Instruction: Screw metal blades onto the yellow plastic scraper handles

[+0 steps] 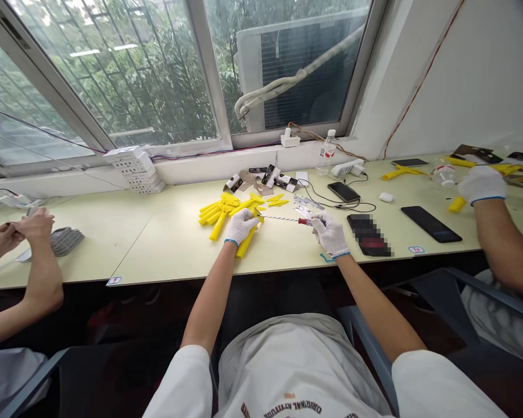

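My left hand (241,225), in a white knitted glove, is closed around a yellow plastic handle (246,244) that slants down toward the table's front edge. My right hand (330,234), gloved too, grips the red grip of a screwdriver (304,221). Its long thin shaft reaches left, and the tip is at the fingers of my left hand; whether it touches a screw there is too small to see. Just behind and left of my left hand lies a pile of yellow handles (218,216). Flat yellow pieces (277,202) and thin metal strips (308,203) lie beyond my hands.
Black-and-white packaging cards (270,175) are at the back. Phones (343,191), a cable, a power strip (347,168) and a bottle (328,146) stand to the right. A co-worker's gloved hand (482,184) works at far right, another person's bare hands (37,223) at left.
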A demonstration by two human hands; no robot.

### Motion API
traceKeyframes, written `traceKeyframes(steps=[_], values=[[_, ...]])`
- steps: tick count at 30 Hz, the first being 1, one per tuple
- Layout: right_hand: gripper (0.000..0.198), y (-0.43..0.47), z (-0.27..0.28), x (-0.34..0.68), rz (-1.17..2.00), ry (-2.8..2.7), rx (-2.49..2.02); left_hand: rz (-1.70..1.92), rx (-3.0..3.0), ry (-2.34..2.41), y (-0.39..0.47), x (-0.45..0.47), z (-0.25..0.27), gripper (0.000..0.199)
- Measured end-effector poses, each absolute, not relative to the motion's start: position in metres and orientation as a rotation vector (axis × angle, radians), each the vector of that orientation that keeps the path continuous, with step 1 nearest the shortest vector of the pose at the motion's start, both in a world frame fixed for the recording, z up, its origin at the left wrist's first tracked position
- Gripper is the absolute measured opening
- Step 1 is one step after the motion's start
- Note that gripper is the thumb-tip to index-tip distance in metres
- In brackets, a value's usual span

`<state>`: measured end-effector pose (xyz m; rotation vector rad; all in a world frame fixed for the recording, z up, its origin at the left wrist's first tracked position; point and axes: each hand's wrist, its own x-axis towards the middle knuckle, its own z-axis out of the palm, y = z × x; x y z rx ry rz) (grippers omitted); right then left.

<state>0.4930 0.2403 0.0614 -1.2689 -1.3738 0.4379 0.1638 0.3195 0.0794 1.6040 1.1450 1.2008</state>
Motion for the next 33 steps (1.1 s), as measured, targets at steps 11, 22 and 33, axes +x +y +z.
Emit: traceKeyframes(steps=[11, 22, 33], values=[[0.034, 0.2336, 0.0609, 0.4873, 0.497, -1.385, -1.23, 1.234, 1.533, 1.133, 0.3185, 0.1676, 0.081, 0.029], [0.036, 0.2348, 0.0621, 0.4898, 0.493, -1.361, -1.279, 1.224, 1.529, 1.092, 0.316, 0.1687, 0.0829, 0.029], [0.017, 0.2344, 0.0658, 0.4914, 0.529, -1.378, -1.226, 1.206, 1.548, 1.115, 0.3156, 0.1678, 0.083, 0.032]])
